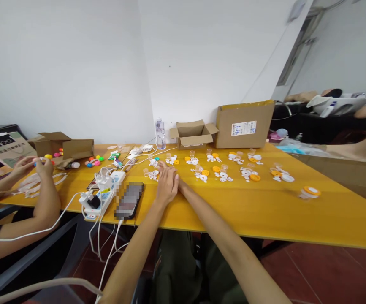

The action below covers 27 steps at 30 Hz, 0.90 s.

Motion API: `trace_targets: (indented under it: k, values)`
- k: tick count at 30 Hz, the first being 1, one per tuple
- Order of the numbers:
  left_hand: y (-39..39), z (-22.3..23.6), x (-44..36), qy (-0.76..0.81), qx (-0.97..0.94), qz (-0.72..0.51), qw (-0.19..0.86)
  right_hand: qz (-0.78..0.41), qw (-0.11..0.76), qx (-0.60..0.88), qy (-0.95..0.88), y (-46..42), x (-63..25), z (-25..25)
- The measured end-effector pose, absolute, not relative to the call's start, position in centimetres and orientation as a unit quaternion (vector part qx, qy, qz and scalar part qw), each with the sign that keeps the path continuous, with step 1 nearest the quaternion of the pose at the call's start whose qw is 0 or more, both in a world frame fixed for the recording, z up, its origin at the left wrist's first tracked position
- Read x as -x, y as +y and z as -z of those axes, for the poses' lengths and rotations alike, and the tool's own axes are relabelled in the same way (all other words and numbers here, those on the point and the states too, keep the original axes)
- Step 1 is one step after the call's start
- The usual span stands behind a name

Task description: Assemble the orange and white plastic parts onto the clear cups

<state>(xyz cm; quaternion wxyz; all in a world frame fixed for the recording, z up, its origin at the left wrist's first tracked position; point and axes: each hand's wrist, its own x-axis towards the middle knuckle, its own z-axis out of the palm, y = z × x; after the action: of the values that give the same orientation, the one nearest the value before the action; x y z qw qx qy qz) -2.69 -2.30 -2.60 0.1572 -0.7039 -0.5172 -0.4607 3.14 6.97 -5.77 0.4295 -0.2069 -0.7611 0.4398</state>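
Note:
My left hand [165, 185] and my right hand [177, 182] lie pressed palm to palm on the yellow table [233, 211], near its front edge. Their fingers are stretched out flat and point away from me. The left hand covers most of the right, and nothing shows between them. Just beyond the fingertips lie small white pieces [153, 175], a clear little cup [145, 172] and several orange discs [205, 172] in loose groups. A dark phone [128, 200] lies left of my left wrist.
A white power strip [102, 196] with plugs and trailing cables sits left of the phone. A water bottle [160, 134] and two cardboard boxes [193, 134] [244, 124] stand at the back. A co-worker's hands [33, 166] handle colourful pieces at left. An orange-lidded jar [311, 192] lies at right.

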Motion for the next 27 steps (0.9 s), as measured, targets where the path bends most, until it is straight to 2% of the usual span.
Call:
trace_targets:
  k: [3, 7, 13, 20, 25, 27]
  values:
    - [-2.2, 1.8, 2.8, -0.532, 0.69, 0.474, 0.126, -0.448, 0.436, 0.215, -0.75, 8.0, -3.7, 4.5]
    - [-2.1, 1.3, 2.9, -0.531, 0.702, 0.474, 0.034, -0.455, 0.431, 0.223, -0.746, 7.4, -6.6, 4.5]
    - [-1.5, 1.6, 3.0, -0.525, 0.757, 0.376, -0.102, -0.417, 0.388, 0.243, -0.785, 4.3, -13.6, 5.1]
    - [-0.7, 2.1, 3.6, -0.57, 0.733, 0.358, -0.102, -0.205, 0.303, 0.279, -0.888, -0.7, -23.9, 5.0]
    - [-0.3, 2.0, 3.9, -0.606, 0.696, 0.375, -0.086, -0.043, 0.318, 0.396, -0.86, -0.3, -32.4, 4.1]
    - [0.0, 2.1, 4.1, -0.623, 0.677, 0.383, -0.079, 0.027, 0.363, 0.489, -0.793, 1.0, -35.7, 3.3]
